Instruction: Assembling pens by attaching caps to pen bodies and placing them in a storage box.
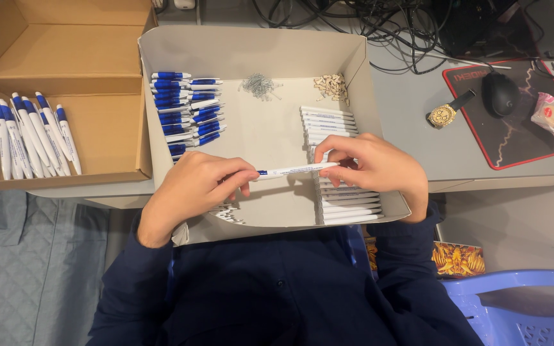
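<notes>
Head view. A white pen (296,170) with a blue tip is held level over the near middle of a shallow grey box (251,48) on the table (411,109). Its long axis runs left to right. The left hand (193,189) pinches the blue end between thumb and fingers; the right hand (376,170) closes its fingertips on the white end. Both hands touch the pen, neither nearer than the other.

Inside the box: blue pen parts (187,106) stacked at far left, white barrels (335,160) in a column at right under the right hand, small springs (259,84) and a heap of tan bits (331,86) at the far wall.

Left of it, a brown carton (65,38) holds finished pens (27,138). Far right lie a watch (445,114) and a mouse (500,93).
</notes>
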